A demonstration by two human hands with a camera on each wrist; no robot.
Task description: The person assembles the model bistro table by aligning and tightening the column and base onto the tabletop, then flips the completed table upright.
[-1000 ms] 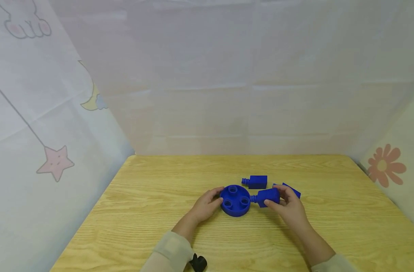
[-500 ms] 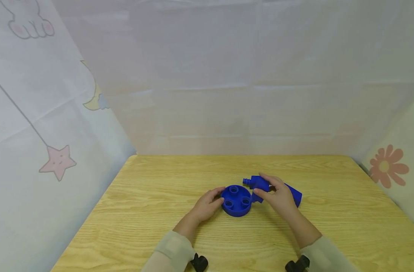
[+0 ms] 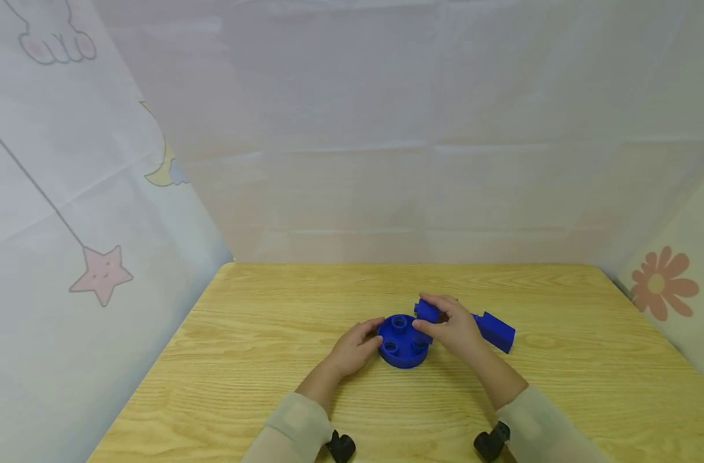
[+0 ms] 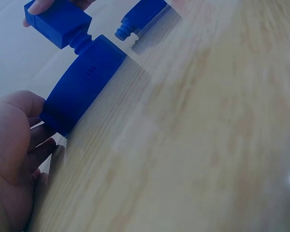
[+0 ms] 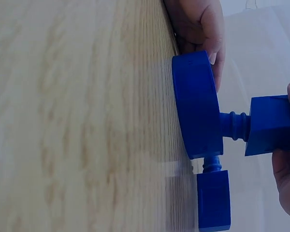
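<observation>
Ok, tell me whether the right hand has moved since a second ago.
Yes. The right hand has shifted left, toward the round blue base that sits in place on the table, and now holds a blue peg block upright over it.

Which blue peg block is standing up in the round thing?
The blue peg block the right hand holds; its peg enters the round base. The others lie on the table.

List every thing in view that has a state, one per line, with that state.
Round blue plastic base: flat on the wooden table, three sockets up.
Blue square peg block in the right hand: upright, its stem at a socket.
Second blue peg block: lying on its side, untouched.
Left hand: fingers steady the base's rim.
Right hand: grips the upright block.
</observation>
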